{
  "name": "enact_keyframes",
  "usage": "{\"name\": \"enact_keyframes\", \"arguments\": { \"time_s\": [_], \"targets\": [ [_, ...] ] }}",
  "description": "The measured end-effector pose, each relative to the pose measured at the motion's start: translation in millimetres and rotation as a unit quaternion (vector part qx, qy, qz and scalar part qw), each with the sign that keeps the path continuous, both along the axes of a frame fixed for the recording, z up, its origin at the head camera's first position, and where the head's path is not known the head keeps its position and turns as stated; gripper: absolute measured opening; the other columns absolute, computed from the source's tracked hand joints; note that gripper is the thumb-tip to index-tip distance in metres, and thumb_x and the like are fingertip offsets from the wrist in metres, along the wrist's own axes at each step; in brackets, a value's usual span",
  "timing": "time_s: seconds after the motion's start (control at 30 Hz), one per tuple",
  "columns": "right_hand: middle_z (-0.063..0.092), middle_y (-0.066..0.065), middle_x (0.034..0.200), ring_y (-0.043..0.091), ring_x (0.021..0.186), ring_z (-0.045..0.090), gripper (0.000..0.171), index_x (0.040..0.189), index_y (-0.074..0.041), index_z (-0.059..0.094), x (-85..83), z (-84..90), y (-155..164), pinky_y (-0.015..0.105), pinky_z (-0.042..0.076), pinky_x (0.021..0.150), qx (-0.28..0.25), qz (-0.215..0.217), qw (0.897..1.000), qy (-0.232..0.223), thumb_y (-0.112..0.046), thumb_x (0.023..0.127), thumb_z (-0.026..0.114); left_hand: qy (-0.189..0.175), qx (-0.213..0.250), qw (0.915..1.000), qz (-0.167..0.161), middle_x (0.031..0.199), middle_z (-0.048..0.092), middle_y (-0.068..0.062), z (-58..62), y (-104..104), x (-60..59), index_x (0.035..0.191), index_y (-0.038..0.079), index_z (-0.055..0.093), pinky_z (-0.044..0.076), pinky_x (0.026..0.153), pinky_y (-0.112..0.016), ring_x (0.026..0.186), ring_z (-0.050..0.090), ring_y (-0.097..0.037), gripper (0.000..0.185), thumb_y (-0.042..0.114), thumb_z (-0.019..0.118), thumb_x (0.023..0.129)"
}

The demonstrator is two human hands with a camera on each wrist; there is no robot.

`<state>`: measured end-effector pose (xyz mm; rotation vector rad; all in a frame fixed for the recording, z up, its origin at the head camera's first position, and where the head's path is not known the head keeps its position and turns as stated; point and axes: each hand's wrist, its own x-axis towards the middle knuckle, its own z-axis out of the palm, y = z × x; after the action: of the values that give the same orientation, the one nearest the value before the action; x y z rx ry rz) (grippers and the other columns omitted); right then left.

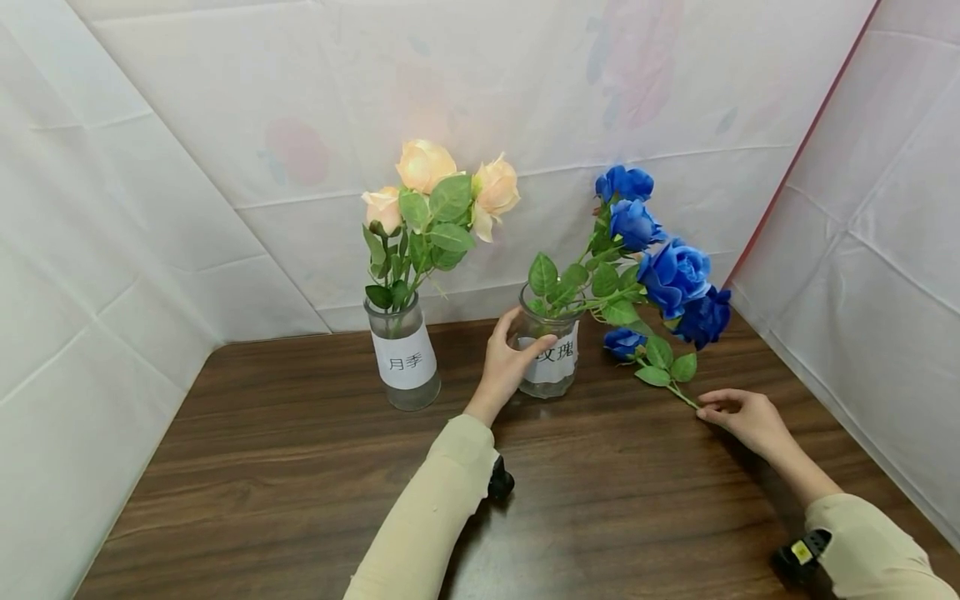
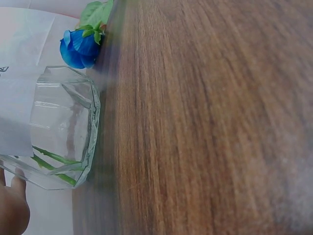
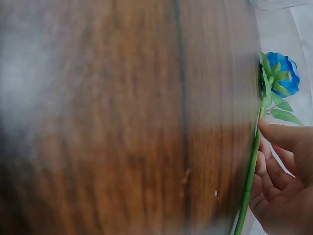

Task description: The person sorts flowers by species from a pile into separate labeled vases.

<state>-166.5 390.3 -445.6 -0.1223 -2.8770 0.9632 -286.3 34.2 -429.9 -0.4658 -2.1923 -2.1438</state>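
My left hand (image 1: 502,365) holds a short glass vase (image 1: 549,388) from its left side, with the thumb over its paper label. Several blue roses (image 1: 675,277) stand in this vase and lean far to the right. In the left wrist view, green stems (image 2: 59,166) show through the vase's faceted glass. At the right, my right hand (image 1: 750,423) pinches the stem of a single blue rose (image 1: 624,342). That rose lies low over the table, its bloom pointing toward the back left. Its long green stem (image 3: 250,176) passes by the thumb and fingers in the right wrist view.
A taller labelled glass vase (image 1: 403,360) with peach roses (image 1: 426,167) stands left of my left hand. Everything sits on a dark wood table (image 1: 300,467). White cloth (image 1: 225,100) hangs behind and along both sides.
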Motion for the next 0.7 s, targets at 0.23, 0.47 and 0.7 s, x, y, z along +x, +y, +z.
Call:
{"name": "enact_keyframes", "arguments": {
  "time_s": [0.23, 0.47, 0.7],
  "targets": [
    [0.069, 0.027, 0.105, 0.045, 0.095, 0.064, 0.023, 0.106, 0.005, 0.073, -0.8, 1.9, -1.8, 0.054, 0.052, 0.077, 0.041, 0.018, 0.999, 0.0, -0.013, 0.093, 0.07, 0.006, 0.0, 1.0, 0.0, 0.146, 0.044, -0.005, 0.8, 1.3, -0.2, 0.148, 0.016, 0.043, 0.032, 0.114, -0.035, 0.134, 0.041, -0.019, 0.074, 0.036, 0.079, 0.086],
    [0.065, 0.032, 0.11, 0.054, 0.106, 0.057, 0.025, 0.11, 0.012, 0.069, 4.9, 11.2, 1.3, 0.061, 0.048, 0.084, 0.043, 0.026, 0.998, -0.022, -0.009, 0.097, 0.063, 0.001, 0.001, 1.0, -0.003, 0.147, 0.043, -0.004, 0.0, 0.7, 0.6, 0.148, 0.016, 0.042, 0.032, 0.114, -0.035, 0.135, 0.041, -0.019, 0.075, 0.037, 0.079, 0.086],
    [0.067, 0.028, 0.105, 0.032, 0.081, 0.062, 0.037, 0.124, 0.013, 0.061, 16.0, 29.7, 10.2, 0.036, 0.048, 0.06, -0.019, -0.037, 0.998, -0.04, -0.015, 0.102, 0.054, 0.001, 0.003, 1.0, -0.003, 0.147, 0.043, -0.007, 3.7, -1.1, 4.2, 0.148, 0.015, 0.042, 0.032, 0.114, -0.038, 0.135, 0.041, -0.021, 0.074, 0.035, 0.078, 0.087]
  ]
}}
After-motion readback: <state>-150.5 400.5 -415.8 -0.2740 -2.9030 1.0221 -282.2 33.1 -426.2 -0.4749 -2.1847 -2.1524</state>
